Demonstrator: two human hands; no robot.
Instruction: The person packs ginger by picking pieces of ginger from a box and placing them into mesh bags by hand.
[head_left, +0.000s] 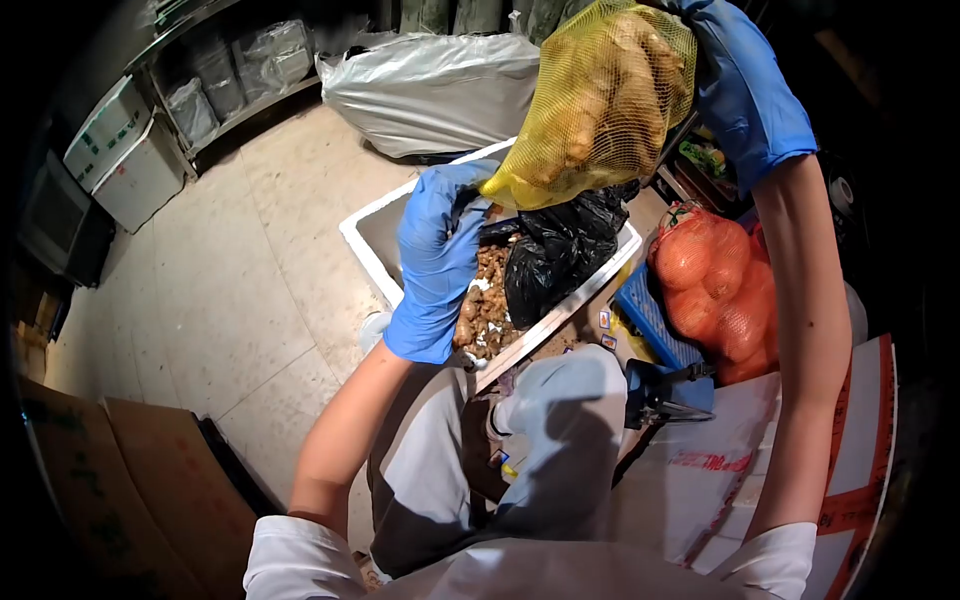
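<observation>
A yellow mesh bag (600,105) full of knobbly brown roots, which look like ginger, hangs raised between my hands. My left hand (437,255), in a blue glove, is closed on the bag's lower left corner. At the upper right, my right hand (715,60), also blue-gloved, holds the bag's top end; its fingertips are partly hidden. Below the bag stands a white foam box (367,245) with loose brown roots (480,325) in it. A black plastic bag (560,255) lies in the box's right part.
Red net bags of onions (715,280) rest in a blue crate (650,318) at the right. White cartons (700,480) stand at lower right, brown cartons (165,490) at lower left. A grey covered bundle (435,90) lies behind the box, near a shelf (240,115).
</observation>
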